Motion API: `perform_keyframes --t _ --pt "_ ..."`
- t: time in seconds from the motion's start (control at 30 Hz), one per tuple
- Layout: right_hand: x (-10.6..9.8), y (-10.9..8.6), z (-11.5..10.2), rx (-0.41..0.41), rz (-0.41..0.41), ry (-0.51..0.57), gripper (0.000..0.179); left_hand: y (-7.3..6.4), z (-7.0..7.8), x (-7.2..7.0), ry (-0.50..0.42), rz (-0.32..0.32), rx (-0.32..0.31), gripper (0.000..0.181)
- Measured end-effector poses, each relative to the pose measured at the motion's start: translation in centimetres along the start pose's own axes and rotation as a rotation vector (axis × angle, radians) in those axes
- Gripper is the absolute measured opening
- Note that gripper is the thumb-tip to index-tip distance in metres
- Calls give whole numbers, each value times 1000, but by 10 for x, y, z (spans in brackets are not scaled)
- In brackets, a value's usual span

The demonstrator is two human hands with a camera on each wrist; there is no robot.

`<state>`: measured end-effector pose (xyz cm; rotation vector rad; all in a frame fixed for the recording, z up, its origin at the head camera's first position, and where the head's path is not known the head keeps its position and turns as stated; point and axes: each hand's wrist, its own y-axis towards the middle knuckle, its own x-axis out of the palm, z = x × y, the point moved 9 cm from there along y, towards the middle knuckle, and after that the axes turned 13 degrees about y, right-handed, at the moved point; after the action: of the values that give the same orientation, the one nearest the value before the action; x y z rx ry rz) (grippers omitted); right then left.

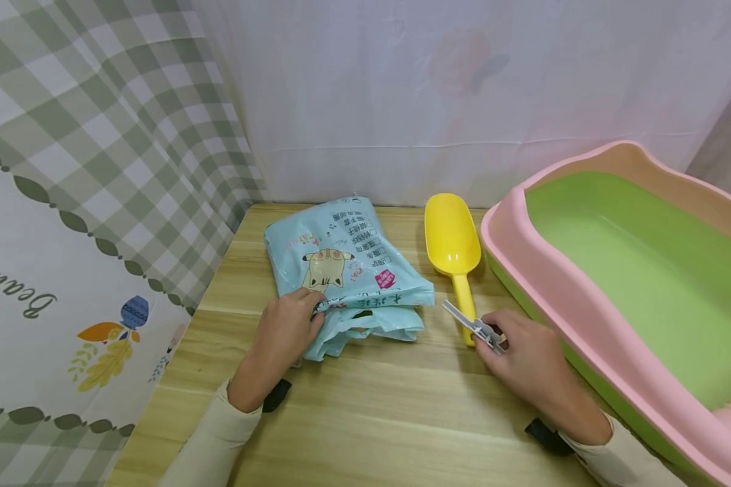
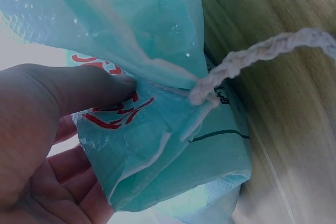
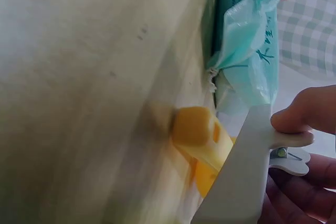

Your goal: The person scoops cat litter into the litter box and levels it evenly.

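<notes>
A light-blue plastic bag [image 1: 350, 247] with a cartoon cat print lies on the table, its crumpled mouth folded toward me. My left hand [image 1: 289, 325] grips the bag's near left corner; in the left wrist view the thumb [image 2: 100, 87] presses on the film. A braided white cord [image 2: 257, 56] sticks out of the bag's folded edge. Between the thumb and fingers of my right hand [image 1: 526, 352] is a long grey-white sealing clip [image 1: 472, 325], held above the handle of a yellow scoop [image 1: 453, 233]. The right wrist view shows the clip's long flat bar [image 3: 239, 166] close up.
On the right stands a large litter box with a pink rim [image 1: 585, 297] and a green inside, close beside the scoop and my right hand. A white curtain [image 1: 353, 101] hangs behind the wooden table [image 1: 365, 419], and a checked cloth [image 1: 116, 101] hangs on the left.
</notes>
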<state>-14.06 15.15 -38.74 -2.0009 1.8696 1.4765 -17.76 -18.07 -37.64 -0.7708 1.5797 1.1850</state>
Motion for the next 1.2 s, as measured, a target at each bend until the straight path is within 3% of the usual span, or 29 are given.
perform_keyframes --t 0.2,0.87,1.2 --pt "7 -10 -5 8 -46 -8 26 -1 0 -1 5 10 3 23" --pt "34 -26 -25 -119 -232 -127 34 0 -1 -1 9 1 1 22" --pt "38 -28 -27 -148 -250 -159 40 0 1 0 8 -19 9 24"
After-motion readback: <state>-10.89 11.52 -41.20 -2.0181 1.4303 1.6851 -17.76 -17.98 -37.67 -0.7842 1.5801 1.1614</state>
